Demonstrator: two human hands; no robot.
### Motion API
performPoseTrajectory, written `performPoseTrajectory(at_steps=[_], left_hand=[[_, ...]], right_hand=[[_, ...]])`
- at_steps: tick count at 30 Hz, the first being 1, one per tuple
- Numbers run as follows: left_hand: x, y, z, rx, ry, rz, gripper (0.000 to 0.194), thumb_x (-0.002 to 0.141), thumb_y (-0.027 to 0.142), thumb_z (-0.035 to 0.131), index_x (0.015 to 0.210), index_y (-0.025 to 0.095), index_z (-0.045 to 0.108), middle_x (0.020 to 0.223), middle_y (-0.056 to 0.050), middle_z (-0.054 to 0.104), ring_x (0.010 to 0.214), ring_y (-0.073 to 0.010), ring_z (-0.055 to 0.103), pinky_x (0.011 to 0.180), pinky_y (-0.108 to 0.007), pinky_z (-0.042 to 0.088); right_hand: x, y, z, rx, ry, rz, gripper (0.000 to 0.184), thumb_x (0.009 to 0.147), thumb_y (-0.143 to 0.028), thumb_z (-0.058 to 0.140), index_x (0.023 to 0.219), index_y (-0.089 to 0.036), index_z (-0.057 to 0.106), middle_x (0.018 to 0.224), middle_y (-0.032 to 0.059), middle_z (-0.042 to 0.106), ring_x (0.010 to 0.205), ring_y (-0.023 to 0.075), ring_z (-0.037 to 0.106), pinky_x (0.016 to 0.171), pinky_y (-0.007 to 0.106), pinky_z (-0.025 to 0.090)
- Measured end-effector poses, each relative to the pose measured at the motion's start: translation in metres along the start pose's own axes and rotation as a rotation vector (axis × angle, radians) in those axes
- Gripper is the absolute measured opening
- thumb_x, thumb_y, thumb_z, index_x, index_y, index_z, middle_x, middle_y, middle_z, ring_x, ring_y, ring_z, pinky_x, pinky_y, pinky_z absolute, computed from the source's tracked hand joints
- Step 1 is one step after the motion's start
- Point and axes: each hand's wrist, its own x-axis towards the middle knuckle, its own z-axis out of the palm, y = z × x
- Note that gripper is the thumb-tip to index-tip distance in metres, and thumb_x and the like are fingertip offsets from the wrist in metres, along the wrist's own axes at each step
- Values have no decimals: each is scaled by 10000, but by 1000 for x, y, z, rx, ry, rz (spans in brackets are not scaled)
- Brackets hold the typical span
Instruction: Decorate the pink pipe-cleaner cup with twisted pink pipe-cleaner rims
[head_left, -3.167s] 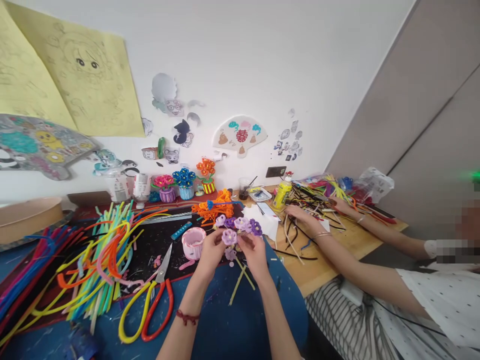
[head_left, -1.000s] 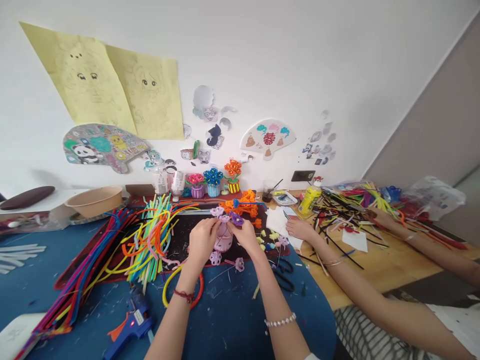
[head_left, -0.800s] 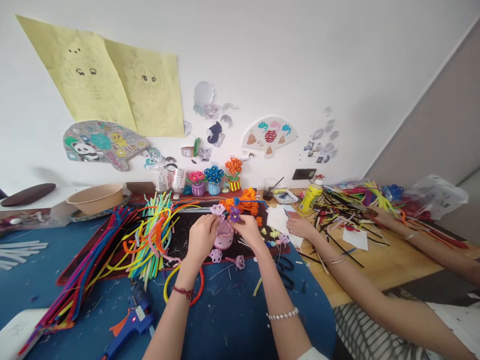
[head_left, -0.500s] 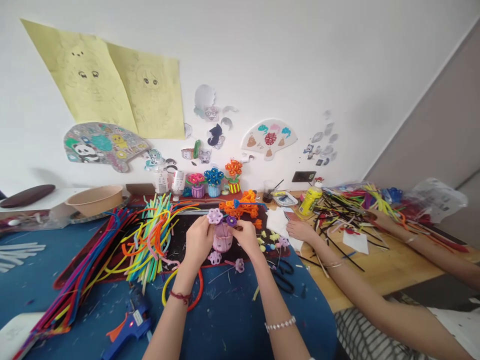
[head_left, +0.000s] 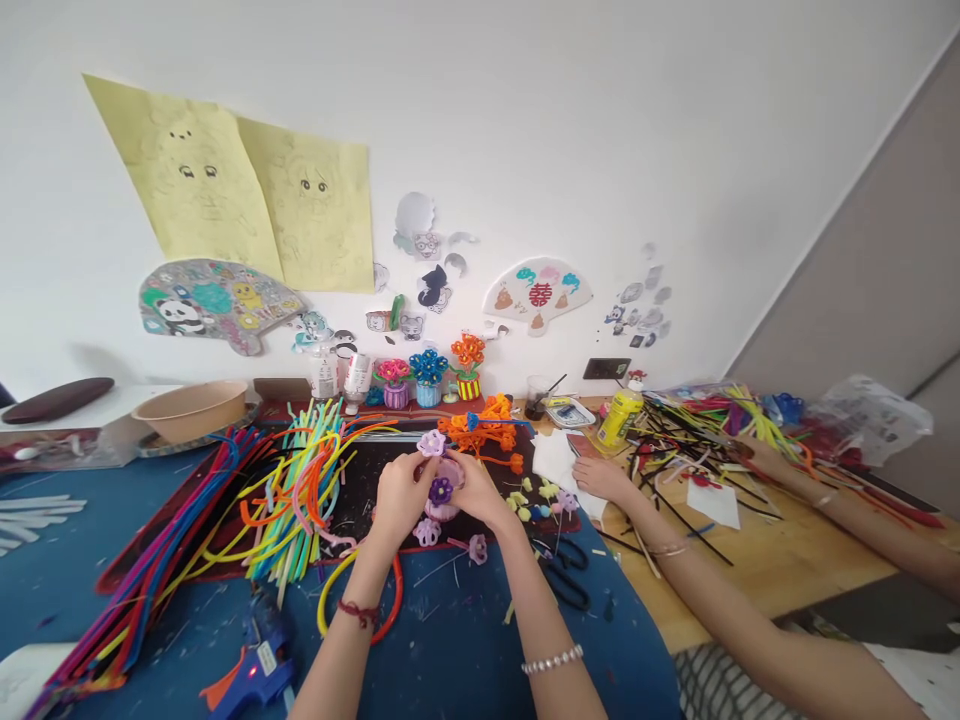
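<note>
Between my hands is a small pink flower pot [head_left: 450,474], its round opening tilted toward me. A dark purple pipe-cleaner flower [head_left: 441,490] sits at its front, and a light purple flower [head_left: 432,443] stands above it. My left hand [head_left: 401,497] is closed at the pot's left side, fingertips by the flowers; its exact grip is partly hidden. Curled round the right side of the pot is my right hand [head_left: 478,490]. Just below lie two loose lilac flowers, one near the pot [head_left: 427,532] and another lilac flower [head_left: 478,548] farther right.
Bundled pipe cleaners [head_left: 300,510] lie at left, above a blue glue gun [head_left: 259,672] with a red light. Orange flowers [head_left: 487,430] rest behind the pot. Finished potted flowers [head_left: 428,375] line the wall. At right, a co-worker's hand [head_left: 602,478] rests on white paper.
The pot has tilted toward me, and the dark purple flower has come down to its front. My right hand has shifted from that flower to the pot's side. The view has tipped slightly upward.
</note>
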Motion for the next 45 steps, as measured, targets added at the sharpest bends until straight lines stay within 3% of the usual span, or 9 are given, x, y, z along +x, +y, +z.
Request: performPoseTrajectory(at_steps=[6, 10, 14, 19, 25, 31, 35, 41, 45], left_hand=[[-2, -4, -10, -20, -30, 92, 186, 908, 269, 572, 789, 141, 637, 672, 25, 614, 626, -119, 576, 647, -279, 468], [1, 6, -17, -37, 8, 191, 175, 855, 156, 561, 698, 163, 638, 653, -5, 633, 649, -155, 576, 619, -271, 410], [7, 31, -25, -80, 61, 302, 203, 861, 151, 520, 719, 187, 660, 733, -39, 677, 744, -188, 595, 678, -292, 413], [14, 77, -30, -191, 97, 398, 206, 922, 250, 505, 961, 223, 705, 978, -63, 720, 931, -201, 628, 834, -330, 437], [15, 109, -12, -300, 28, 290, 229, 935, 313, 503, 1077, 248, 671, 913, 6, 754, 762, -129, 689, 731, -227, 491], [-16, 49, -20, -171, 127, -145, 269, 898, 263, 479, 1123, 220, 620, 928, -30, 754, 679, -161, 691, 633, -252, 470], [-30, -5, -27, 3, 142, -378, 277, 858, 239, 463, 1057, 165, 641, 999, -133, 738, 851, -274, 697, 628, -312, 431], [-7, -27, -1, 4, 42, -399, 314, 815, 444, 571, 972, 189, 665, 731, -46, 743, 766, -255, 704, 566, -273, 397], [-6, -21, -4, 5, 121, -385, 301, 894, 403, 458, 829, 204, 674, 769, -62, 751, 705, -223, 687, 563, -272, 388]], right_hand=[[0, -4, 10, 126, -9, -66, 436, 636, -146, 718, 1069, -200, 701, 956, 62, 737, 885, 233, 678, 805, 361, 543], [-4, -16, 4, 181, 56, -109, 303, 673, -195, 712, 977, -185, 713, 982, 75, 719, 933, 246, 662, 862, 382, 514], [-3, -35, -10, 219, 134, -134, 298, 645, -147, 692, 939, -192, 703, 1029, 63, 699, 981, 239, 638, 924, 369, 477], [-8, -54, -36, 248, 245, -64, 70, 702, -201, 634, 765, -171, 638, 741, 18, 661, 736, 196, 615, 672, 300, 517], [-23, -41, -71, 218, 290, 110, 262, 791, -414, 589, 835, -160, 637, 707, 43, 688, 579, 169, 638, 492, 251, 493], [-36, 10, -87, 28, 252, 326, 244, 718, -387, 619, 626, -161, 620, 463, 23, 619, 316, 137, 535, 314, 209, 326], [-45, 23, -94, -154, 308, 305, 114, 665, -294, 659, 688, -184, 675, 456, -27, 584, 407, 140, 545, 443, 236, 410], [-66, -3, -86, -301, 434, 150, 389, 738, -294, 584, 1099, -175, 670, 915, 86, 662, 887, 256, 596, 850, 404, 461], [-84, -27, -43, -215, 225, 22, 350, 762, -295, 636, 1101, -215, 665, 833, 55, 629, 710, 205, 569, 664, 314, 479]])
